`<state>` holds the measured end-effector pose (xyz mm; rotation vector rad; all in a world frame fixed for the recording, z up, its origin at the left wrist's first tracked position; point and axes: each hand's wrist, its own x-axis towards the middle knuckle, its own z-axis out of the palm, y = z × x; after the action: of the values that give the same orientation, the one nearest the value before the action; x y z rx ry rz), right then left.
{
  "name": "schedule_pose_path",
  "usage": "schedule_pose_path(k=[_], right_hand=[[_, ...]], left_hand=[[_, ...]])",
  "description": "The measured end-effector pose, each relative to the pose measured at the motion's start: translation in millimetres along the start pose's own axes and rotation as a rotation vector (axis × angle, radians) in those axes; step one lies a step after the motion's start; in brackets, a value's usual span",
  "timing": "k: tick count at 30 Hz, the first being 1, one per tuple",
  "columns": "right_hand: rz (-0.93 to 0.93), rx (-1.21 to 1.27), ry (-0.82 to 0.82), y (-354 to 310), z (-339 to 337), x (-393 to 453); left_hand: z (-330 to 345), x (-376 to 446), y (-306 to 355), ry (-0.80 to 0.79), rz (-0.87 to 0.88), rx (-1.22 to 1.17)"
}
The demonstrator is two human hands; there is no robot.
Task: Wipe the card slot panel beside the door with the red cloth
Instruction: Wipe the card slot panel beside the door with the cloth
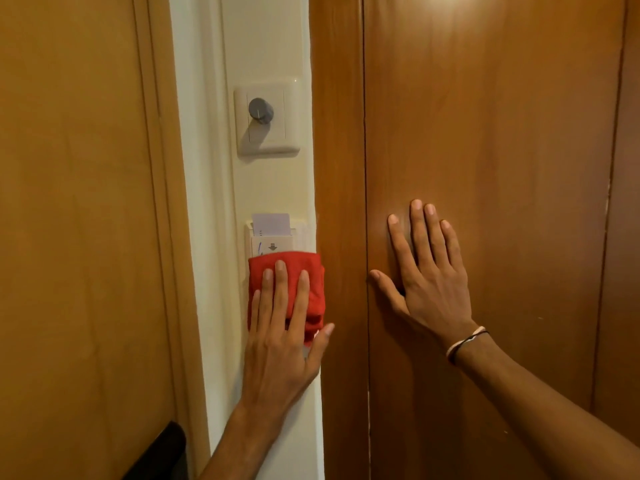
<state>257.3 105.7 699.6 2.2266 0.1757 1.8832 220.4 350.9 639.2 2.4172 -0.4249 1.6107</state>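
Red cloth (287, 289), a folded soft woven rag, lay pressed flat against the cream wall strip, covering the lower part of the white plastic card slot panel (273, 242) and hanging a little below it. Nearest the camera, the left hand (280, 341) was spread open over the cloth, fingers extended and palm down, holding it to the wall by pressure, not by a pinch; the thumb stuck out toward the wooden edge on the right. The right hand (426, 271) was also open and flat, holding nothing, braced against the reddish-brown wooden panel (485, 133) well apart from the cloth, with a thin band at the wrist.

Above the cloth, the top of the slot panel stayed bare, showing a printed down arrow and a pale key card (271, 224) standing upright in the slot. Farther up the same strip sat a white square dimmer plate with a grey round knob (260, 110).

The cloth looked light, limp and easy to bunch, so a broad flat palm seemed the right hold. The card looked thin and loosely seated, and an upward stroke could probably knock it out. The upper panel appeared not yet wiped.
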Motion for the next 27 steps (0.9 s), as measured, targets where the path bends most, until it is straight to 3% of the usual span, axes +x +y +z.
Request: schedule_pose_path(k=[27], right_hand=[[0.003,-0.025,0.055,-0.6,6.7,-1.9]], left_hand=[[-10.9,7.5,-25.4,-0.016,-0.005,0.026]])
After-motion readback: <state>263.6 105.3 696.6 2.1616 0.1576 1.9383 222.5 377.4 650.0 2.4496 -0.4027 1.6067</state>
